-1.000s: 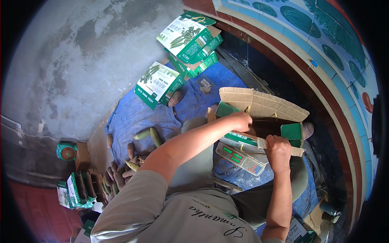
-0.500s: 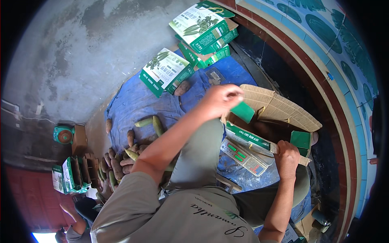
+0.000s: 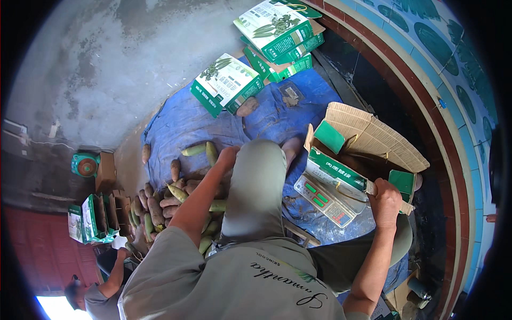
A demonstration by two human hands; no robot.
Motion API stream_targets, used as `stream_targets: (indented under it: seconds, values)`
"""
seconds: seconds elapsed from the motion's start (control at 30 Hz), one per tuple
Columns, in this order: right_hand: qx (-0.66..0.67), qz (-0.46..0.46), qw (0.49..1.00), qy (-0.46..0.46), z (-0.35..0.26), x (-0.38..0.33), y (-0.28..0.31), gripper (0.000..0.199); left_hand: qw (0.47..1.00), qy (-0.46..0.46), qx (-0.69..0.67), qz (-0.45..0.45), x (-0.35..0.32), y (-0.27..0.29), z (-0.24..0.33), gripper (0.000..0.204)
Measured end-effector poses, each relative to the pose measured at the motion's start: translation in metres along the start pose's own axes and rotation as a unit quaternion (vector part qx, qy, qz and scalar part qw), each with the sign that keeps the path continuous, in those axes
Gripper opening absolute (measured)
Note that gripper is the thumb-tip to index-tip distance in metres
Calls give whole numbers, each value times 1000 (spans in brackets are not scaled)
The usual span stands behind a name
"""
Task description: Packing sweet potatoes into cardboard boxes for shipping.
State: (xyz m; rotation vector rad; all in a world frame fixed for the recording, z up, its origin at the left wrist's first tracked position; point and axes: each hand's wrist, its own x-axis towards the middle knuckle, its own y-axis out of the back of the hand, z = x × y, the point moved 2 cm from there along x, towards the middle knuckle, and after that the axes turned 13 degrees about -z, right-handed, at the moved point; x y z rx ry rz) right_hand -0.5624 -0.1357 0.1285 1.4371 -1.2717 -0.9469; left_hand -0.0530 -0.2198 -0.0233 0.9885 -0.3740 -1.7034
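An open green-and-white cardboard box (image 3: pixel 338 173) stands on a digital scale (image 3: pixel 326 205) to the right of my knee. Its brown lid is folded back, and two green side flaps stick up. My right hand (image 3: pixel 385 202) is closed round the box's near right corner. On the other side of my raised knee, my left hand (image 3: pixel 228 157) is low by the pile, its fingers mostly hidden by the leg, so its grip does not show. Near it lie long green radishes (image 3: pixel 210 153) and reddish-brown root vegetables (image 3: pixel 154 212).
A blue tarp (image 3: pixel 181 125) covers the floor. A printed carton (image 3: pixel 226 82) leans on a brown root, with stacked cartons (image 3: pixel 274 32) behind it. Several cartons (image 3: pixel 93 218) stand at left near a green fan-like device (image 3: pixel 85 165). Another person (image 3: pixel 106 290) sits at lower left.
My left hand has left the box's left flap and swung down and left, beside my knee. My right hand stays on the box corner. The whole view has shifted slightly.
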Motion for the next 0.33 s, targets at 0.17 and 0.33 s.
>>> stream_targets:
  seconds: [0.17, 0.33]
  values:
    - [4, -34, 999, -36, 2, -5, 8, 26, 998, 45, 46, -22, 26, -13, 8, 33]
    - [-4, -13, 1000, -20, 2, -6, -2, 23, 994, 91, 53, 3, 76, -33, -17, 41]
